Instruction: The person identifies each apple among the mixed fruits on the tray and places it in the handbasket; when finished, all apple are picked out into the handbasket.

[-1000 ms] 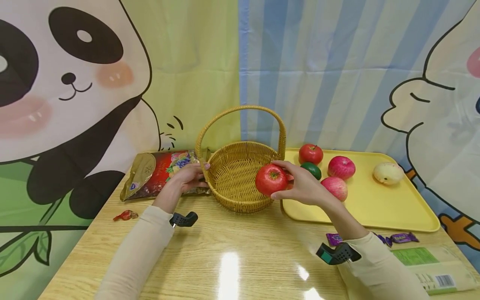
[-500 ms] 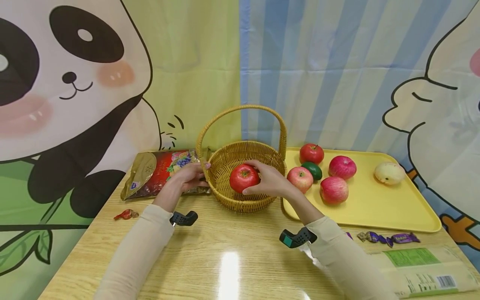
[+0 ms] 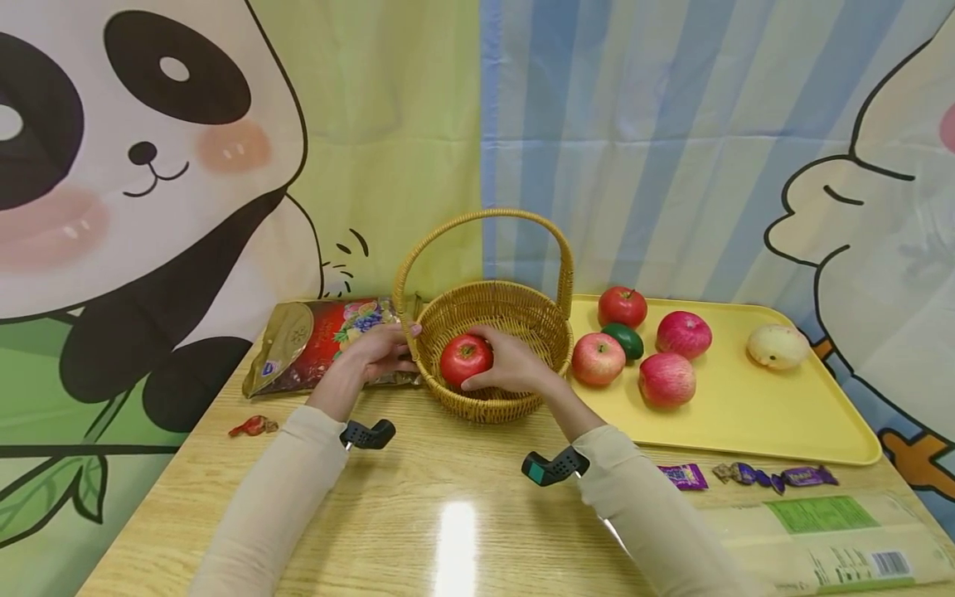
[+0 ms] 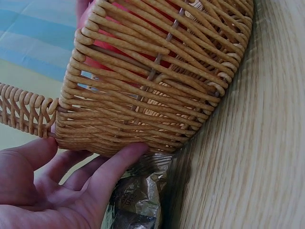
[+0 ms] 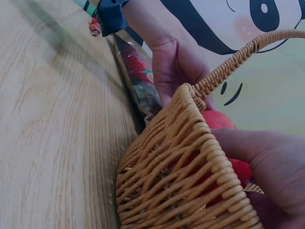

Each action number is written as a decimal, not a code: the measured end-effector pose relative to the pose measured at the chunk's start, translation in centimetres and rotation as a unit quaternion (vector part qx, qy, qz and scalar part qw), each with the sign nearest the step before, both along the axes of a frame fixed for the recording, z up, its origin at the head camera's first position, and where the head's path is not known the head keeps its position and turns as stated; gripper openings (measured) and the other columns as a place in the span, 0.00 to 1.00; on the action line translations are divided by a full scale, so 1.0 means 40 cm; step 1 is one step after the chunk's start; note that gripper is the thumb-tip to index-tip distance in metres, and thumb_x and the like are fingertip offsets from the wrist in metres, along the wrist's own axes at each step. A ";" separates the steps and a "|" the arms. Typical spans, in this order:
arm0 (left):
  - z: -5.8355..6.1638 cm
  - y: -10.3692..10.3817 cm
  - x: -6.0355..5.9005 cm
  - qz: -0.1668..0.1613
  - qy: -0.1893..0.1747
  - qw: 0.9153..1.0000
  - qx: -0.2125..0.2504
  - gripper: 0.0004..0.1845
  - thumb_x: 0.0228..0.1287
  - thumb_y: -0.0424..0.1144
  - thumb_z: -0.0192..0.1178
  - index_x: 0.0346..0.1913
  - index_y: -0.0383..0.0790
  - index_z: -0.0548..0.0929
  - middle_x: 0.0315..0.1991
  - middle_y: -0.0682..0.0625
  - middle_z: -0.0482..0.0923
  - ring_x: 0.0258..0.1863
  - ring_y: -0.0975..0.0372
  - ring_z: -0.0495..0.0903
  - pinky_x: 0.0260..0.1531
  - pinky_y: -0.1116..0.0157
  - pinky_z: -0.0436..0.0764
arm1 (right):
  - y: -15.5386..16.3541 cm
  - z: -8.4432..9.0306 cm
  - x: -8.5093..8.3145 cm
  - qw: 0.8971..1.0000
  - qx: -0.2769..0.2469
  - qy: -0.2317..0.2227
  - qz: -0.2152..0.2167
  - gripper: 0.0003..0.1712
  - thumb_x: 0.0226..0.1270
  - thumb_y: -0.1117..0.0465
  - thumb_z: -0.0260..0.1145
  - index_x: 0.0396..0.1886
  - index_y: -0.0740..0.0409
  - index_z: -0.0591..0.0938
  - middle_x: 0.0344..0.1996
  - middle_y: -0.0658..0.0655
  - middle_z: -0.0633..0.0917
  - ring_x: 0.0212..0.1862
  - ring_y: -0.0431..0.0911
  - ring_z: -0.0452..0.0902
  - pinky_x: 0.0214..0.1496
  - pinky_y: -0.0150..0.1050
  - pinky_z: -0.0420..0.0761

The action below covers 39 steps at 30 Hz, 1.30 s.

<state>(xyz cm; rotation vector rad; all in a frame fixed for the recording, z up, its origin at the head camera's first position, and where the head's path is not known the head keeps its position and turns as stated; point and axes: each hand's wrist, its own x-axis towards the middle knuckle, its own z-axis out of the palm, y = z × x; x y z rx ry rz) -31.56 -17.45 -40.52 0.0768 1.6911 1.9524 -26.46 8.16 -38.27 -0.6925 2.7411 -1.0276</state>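
Observation:
A golden wicker basket (image 3: 485, 408) with a tall arched handle stands on the wooden table. Inside it, toward the left, is a red apple (image 3: 461, 361); its red also shows through the weave in the left wrist view. My right hand (image 3: 507, 361) reaches over the basket's right side and holds the apple between thumb and fingers. The basket's rim and wall hide part of that grip in the right wrist view. At the left side, my left hand (image 3: 379, 352) holds the basket by the handle's base, one finger (image 4: 121, 164) lying along the outer wall.
Right of the basket, a yellow tray (image 3: 753, 423) bears several apples, a dark green fruit (image 3: 623, 341) and a pale yellow fruit (image 3: 778, 346). A red-gold candy bag (image 3: 321, 340) lies behind my left hand. Wrapped candies (image 3: 809, 476) and a pale packet (image 3: 836, 539) lie at front right.
My right hand has carried the red apple leftward from over the basket's right rim down into the basket. My left hand has stayed at the basket's left side.

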 end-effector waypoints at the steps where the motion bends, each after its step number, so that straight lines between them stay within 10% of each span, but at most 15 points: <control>1: -0.001 0.000 0.000 0.002 -0.002 1.000 0.002 0.29 0.77 0.40 0.45 0.74 0.32 0.55 0.74 0.36 0.54 0.73 0.45 0.57 0.66 0.44 0.67 | -0.003 -0.001 -0.001 1.000 0.001 -0.001 0.000 0.50 0.47 0.50 0.80 0.70 0.51 0.66 0.60 0.57 0.78 0.59 0.53 0.76 0.59 0.50 0.78; 39: -0.002 0.004 0.002 0.018 -0.009 1.000 -0.004 0.28 0.78 0.40 0.45 0.74 0.32 0.57 0.73 0.35 0.57 0.72 0.46 0.60 0.64 0.46 0.70 | -0.025 -0.020 -0.014 0.999 0.026 -0.034 0.024 0.49 0.50 0.52 0.78 0.71 0.53 0.65 0.59 0.58 0.77 0.57 0.52 0.76 0.58 0.47 0.78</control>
